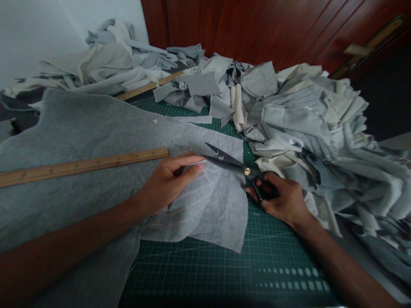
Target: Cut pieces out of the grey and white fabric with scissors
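Note:
My left hand [175, 177] pinches a fold of thin grey fabric [192, 201] between thumb and index finger. Faint pinkish lines run across that piece. My right hand [282, 196] grips the black handles of a pair of scissors [226, 162], whose blades stand apart and point left. The lower blade's tip lies right by my left fingertips; whether it touches the cloth there I cannot tell. Under both lies a large grey cloth panel [96, 124], spread out to the left. A wooden ruler [83, 166] rests on this panel, left of my left hand.
A green cutting mat [199, 273] covers the table. Heaped grey and cream fabric pieces [298, 111] fill the right side, with more cloth [102, 60] at the back left. A second wooden ruler [150, 85] lies there. Behind stands a reddish-brown door [250, 30].

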Demonstrator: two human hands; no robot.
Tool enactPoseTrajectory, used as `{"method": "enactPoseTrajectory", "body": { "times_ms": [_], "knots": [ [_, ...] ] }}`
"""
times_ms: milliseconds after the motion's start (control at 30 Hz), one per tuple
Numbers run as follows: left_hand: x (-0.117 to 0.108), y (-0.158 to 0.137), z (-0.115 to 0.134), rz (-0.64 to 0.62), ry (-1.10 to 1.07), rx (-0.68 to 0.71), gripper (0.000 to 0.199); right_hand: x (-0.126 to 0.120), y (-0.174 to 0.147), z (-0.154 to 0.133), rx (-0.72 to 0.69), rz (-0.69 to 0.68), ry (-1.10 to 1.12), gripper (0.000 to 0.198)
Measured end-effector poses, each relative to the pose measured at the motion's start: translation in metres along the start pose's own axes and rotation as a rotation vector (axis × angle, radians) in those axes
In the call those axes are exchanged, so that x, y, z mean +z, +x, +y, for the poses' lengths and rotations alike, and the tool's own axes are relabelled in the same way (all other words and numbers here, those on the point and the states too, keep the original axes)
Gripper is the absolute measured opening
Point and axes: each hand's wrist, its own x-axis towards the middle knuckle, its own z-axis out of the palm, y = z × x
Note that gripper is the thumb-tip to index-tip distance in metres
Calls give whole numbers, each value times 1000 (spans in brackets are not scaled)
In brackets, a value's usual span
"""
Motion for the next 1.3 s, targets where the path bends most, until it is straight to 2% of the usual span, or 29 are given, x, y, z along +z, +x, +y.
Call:
{"method": "enactPoseTrajectory", "body": {
  "times_ms": [267, 367, 533, 933, 1133, 1300],
  "knots": [
    [-2, 0, -3, -33, -30, -34, 26, 1, -1, 3, -71, -13, -30, 27],
    [-1, 0, -1, -52, -75, -4, 20, 1, -3, 7, -68, -27, -41, 21],
    [-1, 1, -2, -81, -120, 21, 21, 3, -6, 11, -29, -48, -4, 16],
    [-1, 1, -3, -87, -171, 35, 20, 0, -10, 16, -76, -18, -106, 9],
    [1, 1, -1, -26, -187, 18, 14, 3, -8, 10, -38, -26, -50, 12],
    [-1, 0, -3, -64, -136, 1, 21, 5, -7, 7, -12, -22, -26, 19]
  ]
}}
